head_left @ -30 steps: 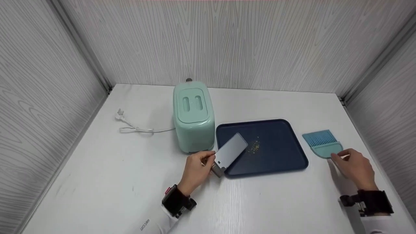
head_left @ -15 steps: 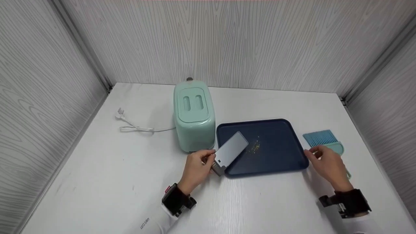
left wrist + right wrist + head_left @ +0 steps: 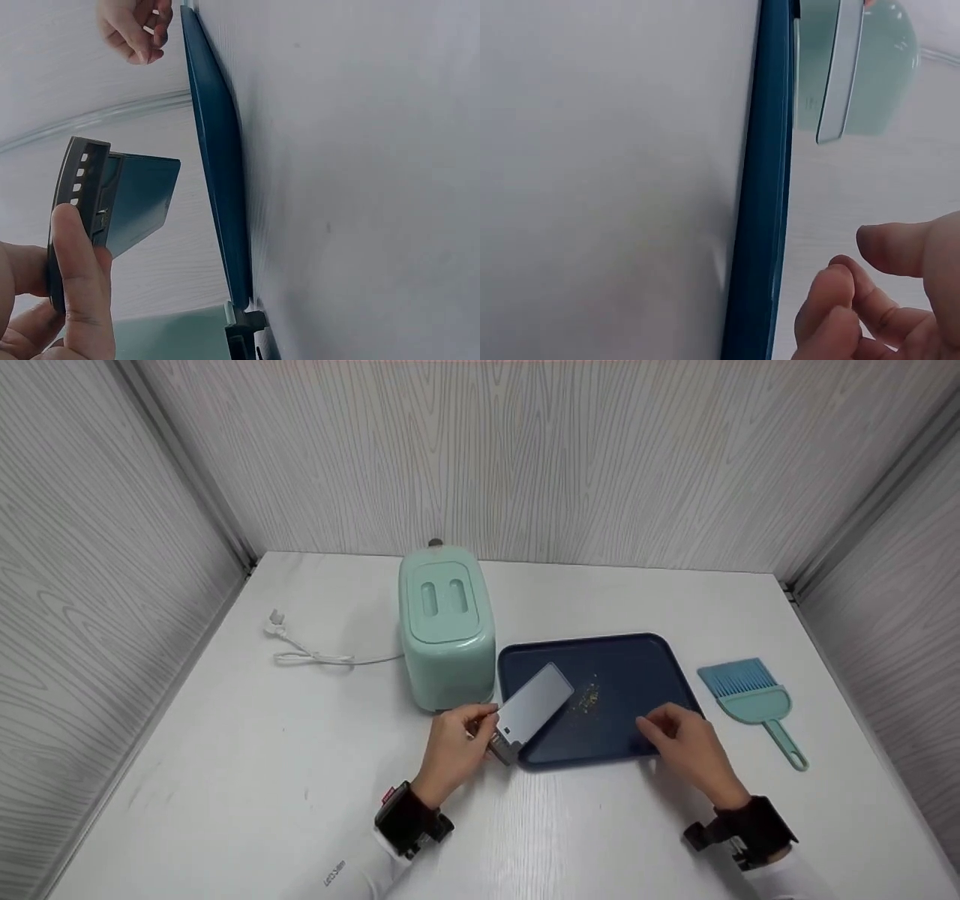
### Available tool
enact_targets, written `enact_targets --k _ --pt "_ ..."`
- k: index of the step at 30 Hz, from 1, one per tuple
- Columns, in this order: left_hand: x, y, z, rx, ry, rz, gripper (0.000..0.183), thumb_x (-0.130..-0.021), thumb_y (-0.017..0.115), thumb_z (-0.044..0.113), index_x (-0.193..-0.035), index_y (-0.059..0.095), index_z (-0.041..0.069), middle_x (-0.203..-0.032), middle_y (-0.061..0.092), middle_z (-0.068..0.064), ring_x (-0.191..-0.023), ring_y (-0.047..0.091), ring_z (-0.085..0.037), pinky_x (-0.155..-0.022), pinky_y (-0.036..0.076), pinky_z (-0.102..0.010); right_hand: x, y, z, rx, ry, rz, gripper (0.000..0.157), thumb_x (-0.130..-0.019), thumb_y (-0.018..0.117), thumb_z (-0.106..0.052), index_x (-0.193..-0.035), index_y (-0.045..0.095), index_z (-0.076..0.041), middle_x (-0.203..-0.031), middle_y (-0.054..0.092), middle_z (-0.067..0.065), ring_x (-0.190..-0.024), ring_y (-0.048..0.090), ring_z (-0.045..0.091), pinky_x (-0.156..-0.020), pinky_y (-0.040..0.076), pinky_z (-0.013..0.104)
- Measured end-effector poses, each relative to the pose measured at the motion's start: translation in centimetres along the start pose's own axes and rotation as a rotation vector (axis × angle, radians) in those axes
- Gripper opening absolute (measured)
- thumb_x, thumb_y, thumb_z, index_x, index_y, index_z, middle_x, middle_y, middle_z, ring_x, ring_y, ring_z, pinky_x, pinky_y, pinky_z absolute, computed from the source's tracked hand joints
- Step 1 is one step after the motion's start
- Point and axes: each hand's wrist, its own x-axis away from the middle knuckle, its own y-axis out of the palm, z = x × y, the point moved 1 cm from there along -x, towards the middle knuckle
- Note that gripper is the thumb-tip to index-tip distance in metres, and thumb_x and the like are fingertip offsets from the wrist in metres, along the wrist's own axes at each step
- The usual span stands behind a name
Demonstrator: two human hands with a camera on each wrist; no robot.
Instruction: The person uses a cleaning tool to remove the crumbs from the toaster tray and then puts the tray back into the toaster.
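Note:
My left hand (image 3: 459, 744) pinches the dark end piece of a toaster crumb tray (image 3: 536, 701), its flat metal plate slanting over the left part of a dark blue tray (image 3: 637, 675). In the left wrist view, thumb and fingers grip that slotted dark end (image 3: 79, 184). My right hand (image 3: 691, 748), loosely curled and holding nothing, hovers over the blue tray's front right edge. The right wrist view shows a gap between its thumb (image 3: 892, 247) and fingers. Crumbs (image 3: 587, 697) lie scattered on the blue tray, just right of the plate.
A mint-green toaster (image 3: 448, 630) stands left of the blue tray, its white cord and plug (image 3: 311, 656) lying further left. A small teal brush (image 3: 754, 701) lies right of the tray. Pale panels (image 3: 480, 457) enclose the white table at the back and sides.
My right hand has moved left, from beside the brush to over the blue tray's front right edge, leaving the brush's handle uncovered. The left hand and crumb tray have stayed nearly still.

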Motion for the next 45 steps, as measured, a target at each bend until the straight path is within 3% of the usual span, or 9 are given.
enact_targets --k 5,11,16,19,26,33,40,45 --pt "-0.1 0.2 0.0 0.014 -0.004 -0.006 0.019 -0.1 0.066 0.005 -0.114 0.076 -0.003 -0.089 0.074 -0.008 -0.071 0.064 -0.01 -0.051 0.058 -0.026 0.5 1.8 -1.3 -0.104 0.003 -0.065 0.023 -0.102 0.067 -0.035 -0.104 0.072 -0.013 -0.083 0.066 0.002 -0.07 0.056 0.017 -0.063 0.044 0.026" --pt "-0.3 0.4 -0.1 0.058 -0.021 -0.016 0.021 -0.101 0.066 0.007 -0.116 0.075 -0.004 -0.089 0.073 -0.01 -0.063 0.063 -0.011 -0.051 0.058 -0.026 1.5 2.7 -4.0 -0.298 0.017 -0.214 0.026 -0.103 0.065 -0.029 -0.111 0.069 -0.004 -0.085 0.066 0.019 -0.062 0.063 0.032 -0.054 0.054 0.036" --pt "-0.4 0.5 0.1 0.064 -0.016 -0.008 0.021 -0.1 0.066 0.006 -0.116 0.075 -0.004 -0.091 0.074 -0.011 -0.065 0.064 -0.011 -0.051 0.059 -0.027 2.1 3.8 -5.4 -0.402 -0.018 -0.305 0.033 -0.105 0.061 -0.029 -0.116 0.064 0.002 -0.094 0.064 0.026 -0.068 0.064 0.035 -0.06 0.058 0.039" --pt "-0.5 0.7 0.1 0.064 -0.01 -0.002 0.021 -0.1 0.066 0.005 -0.116 0.075 -0.005 -0.09 0.074 -0.011 -0.066 0.064 -0.011 -0.05 0.059 -0.027 2.0 5.1 -4.9 -0.483 -0.018 -0.342 0.041 -0.104 0.062 -0.035 -0.12 0.063 0.002 -0.097 0.065 0.026 -0.072 0.067 0.032 -0.064 0.06 0.04" --pt "-0.9 1.0 0.5 0.048 0.006 0.009 0.022 -0.1 0.067 0.007 -0.117 0.075 -0.004 -0.091 0.074 -0.01 -0.07 0.064 -0.013 -0.053 0.058 -0.025 2.1 6.8 -7.2 -0.65 0.014 -0.432 0.042 -0.106 0.061 -0.026 -0.126 0.059 0.01 -0.105 0.067 0.033 -0.084 0.071 0.037 -0.075 0.062 0.046" --pt "-1.3 1.4 0.9 0.073 -0.016 0.002 0.023 -0.1 0.067 0.007 -0.118 0.074 -0.005 -0.089 0.073 -0.01 -0.066 0.062 -0.011 -0.051 0.057 -0.024 1.8 8.5 -8.5 -0.751 0.1 -0.474 0.044 -0.104 0.065 -0.029 -0.125 0.062 0.009 -0.104 0.07 0.031 -0.078 0.074 0.026 -0.075 0.064 0.044" --pt "-1.4 1.7 1.0 0.074 -0.011 -0.015 0.024 -0.101 0.065 0.007 -0.12 0.074 -0.005 -0.09 0.073 -0.009 -0.064 0.062 -0.011 -0.05 0.057 -0.025 2.2 9.2 -9.1 -0.906 0.209 -0.506 0.051 -0.103 0.065 -0.035 -0.132 0.057 0.006 -0.107 0.07 0.022 -0.084 0.074 0.026 -0.084 0.062 0.05" --pt "-1.5 1.8 1.0 0.056 -0.002 -0.011 0.023 -0.101 0.065 0.006 -0.12 0.074 -0.004 -0.09 0.073 -0.008 -0.065 0.063 -0.011 -0.05 0.057 -0.025 2.1 10.2 -9.4 -0.995 0.284 -0.477 0.05 -0.103 0.064 -0.037 -0.129 0.059 0.005 -0.1 0.073 0.012 -0.081 0.074 0.02 -0.08 0.064 0.041"
